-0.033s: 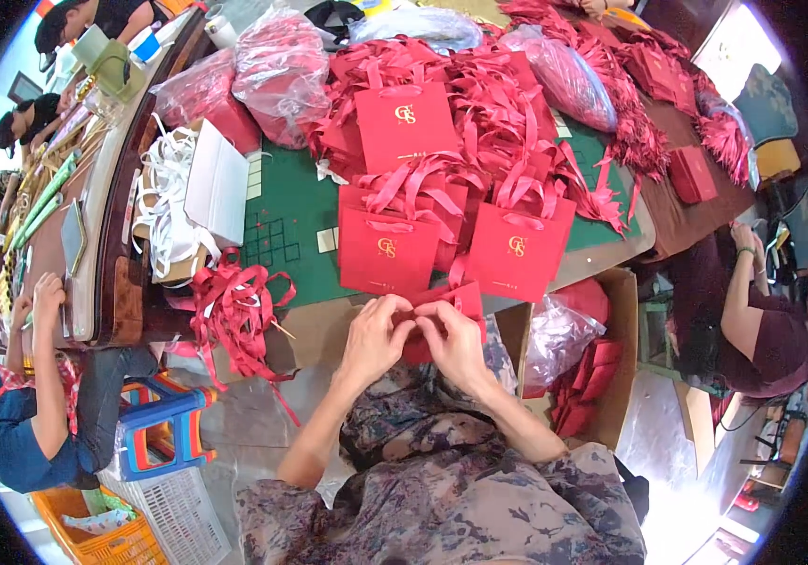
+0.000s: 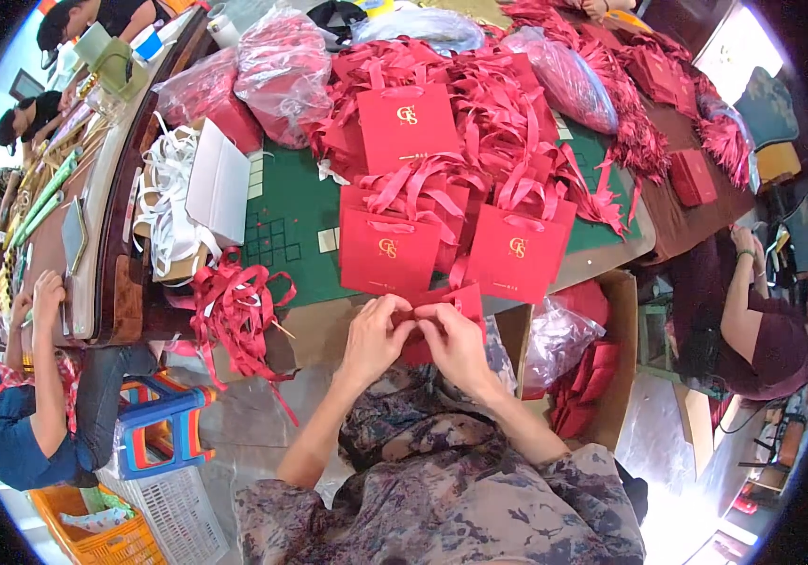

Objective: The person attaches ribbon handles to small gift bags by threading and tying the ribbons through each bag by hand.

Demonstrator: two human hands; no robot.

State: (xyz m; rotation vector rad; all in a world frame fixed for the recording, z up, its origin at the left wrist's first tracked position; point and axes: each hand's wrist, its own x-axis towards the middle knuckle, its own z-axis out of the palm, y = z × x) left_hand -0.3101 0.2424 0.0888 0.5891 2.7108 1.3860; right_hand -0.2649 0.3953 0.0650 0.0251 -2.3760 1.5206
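Observation:
Close to my body, at the table's front edge, a small red paper bag (image 2: 468, 299) is between my hands. My left hand (image 2: 376, 337) pinches with thumb and index finger at its upper edge. Facing it, my right hand (image 2: 456, 341) makes the same pinch, the fingertips of both hands almost meeting. Whether a bit of ribbon lies in the fingertips is too small to make out. Just beyond stand finished-looking red gift bags with ribbon handles, one at left (image 2: 390, 259) and one at right (image 2: 520, 250). Another red bag (image 2: 408, 127) lies behind them on a heap of bags.
Red ribbons (image 2: 234, 315) hang over the table edge at left, beside a box (image 2: 216, 184) of white ribbons. A green mat (image 2: 277, 250) covers the table. At my right stands a cardboard box (image 2: 619, 363) with red bags. Plastic stools (image 2: 164, 424) and co-workers are on both sides.

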